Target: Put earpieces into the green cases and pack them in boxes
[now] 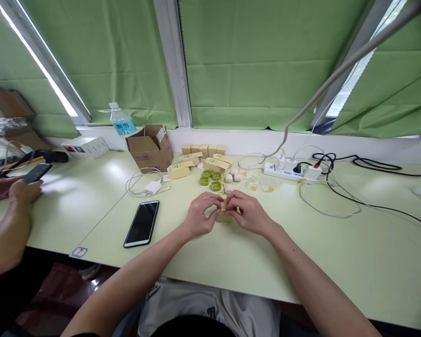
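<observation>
Between my hands a small tan cardboard box [224,217] stands on the table. My left hand [202,213] grips its left side near the top, thumb and fingers bent. My right hand [249,213] pinches the right side of the same box, and fingers of both hands partly cover its top. Just beyond lie several green square cups [215,186], several pale pink rounded pieces [228,178] and clear small containers [253,183] with yellow bits. Behind them are flat or partly folded tan cartons [215,164] and a row of closed tan boxes [203,150].
A black-screened phone [142,223] lies left of my hands, near a white charger [153,187] with its cable. An open brown carton [150,149] and a bottle [121,120] stand behind. Right is a power strip [284,171] with cables. At far left, another person's hands [23,191] hold a phone.
</observation>
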A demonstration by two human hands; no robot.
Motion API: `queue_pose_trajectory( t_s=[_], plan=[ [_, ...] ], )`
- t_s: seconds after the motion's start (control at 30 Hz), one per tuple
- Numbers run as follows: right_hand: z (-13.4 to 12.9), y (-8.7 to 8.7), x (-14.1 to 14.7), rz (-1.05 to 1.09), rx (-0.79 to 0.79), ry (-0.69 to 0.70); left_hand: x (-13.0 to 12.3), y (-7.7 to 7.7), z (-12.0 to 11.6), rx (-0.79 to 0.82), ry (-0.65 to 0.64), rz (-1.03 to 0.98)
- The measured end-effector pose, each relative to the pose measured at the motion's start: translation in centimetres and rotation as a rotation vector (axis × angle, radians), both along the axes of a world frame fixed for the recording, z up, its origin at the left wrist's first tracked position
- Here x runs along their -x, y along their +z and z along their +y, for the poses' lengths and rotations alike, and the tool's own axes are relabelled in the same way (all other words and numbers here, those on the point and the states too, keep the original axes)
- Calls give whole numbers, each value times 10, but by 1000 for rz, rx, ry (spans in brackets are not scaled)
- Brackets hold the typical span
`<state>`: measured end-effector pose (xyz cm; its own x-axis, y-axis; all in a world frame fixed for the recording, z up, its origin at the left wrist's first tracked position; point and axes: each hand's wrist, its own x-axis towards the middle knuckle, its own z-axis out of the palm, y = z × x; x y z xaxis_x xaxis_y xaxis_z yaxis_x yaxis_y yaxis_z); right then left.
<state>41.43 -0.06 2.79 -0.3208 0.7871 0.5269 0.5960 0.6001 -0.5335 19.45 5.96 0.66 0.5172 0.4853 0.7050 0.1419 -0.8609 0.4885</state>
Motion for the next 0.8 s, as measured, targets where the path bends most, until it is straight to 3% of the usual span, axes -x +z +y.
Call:
queue_pose_trajectory(
  t_s=[0.23,0.53,0.63,0.7,0.8],
  plan=[
    [1,-2,-7,5,12,26,2,0,0,-2,18,33],
    [1,2,-9,55,213,2,5,3,7,0,47,32],
    [0,5,-9,11,314,-74,8,15,38,48,271,-14],
    [-1,6,-7,-26,384,-108,9,26,71,117,473,16],
    [-1,5,-5,-68,436,-116,6,42,132,200,708,220]
  ],
)
